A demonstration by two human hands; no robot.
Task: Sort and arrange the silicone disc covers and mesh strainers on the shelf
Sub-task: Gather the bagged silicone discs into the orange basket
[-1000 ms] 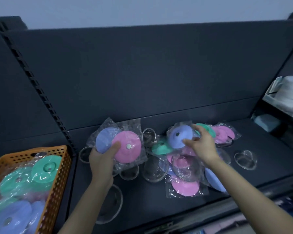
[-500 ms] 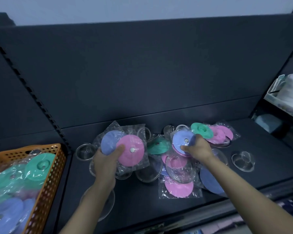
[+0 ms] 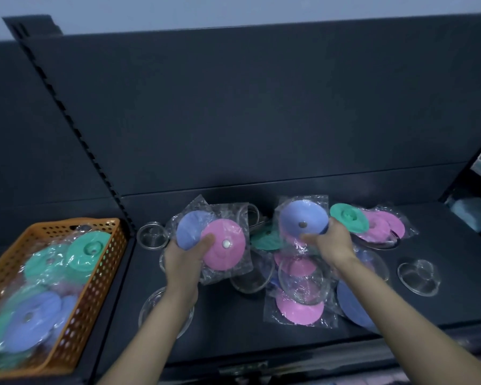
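Head view: both hands hold bagged silicone disc covers over the heap on the shelf (image 3: pixel 442 301).

The left hand (image 3: pixel 182 257) grips a clear bag holding a pink disc cover (image 3: pixel 224 244) overlapping a lavender one, thumb laid across the pink face. The right hand (image 3: pixel 331 241) pinches a second bag with a lavender disc cover (image 3: pixel 300 219) at the back of the pile. This looks like gathering covers into one stack. It is best to grip each disc through the film, not the loose slippery plastic, square the edges, and lift clear of the mesh strainers (image 3: pixel 418 276) tangled underneath. The covers are thin round discs in pink, lavender and green, some showing a small centre stud. More bagged covers fill the orange basket (image 3: pixel 100 270) to the left.
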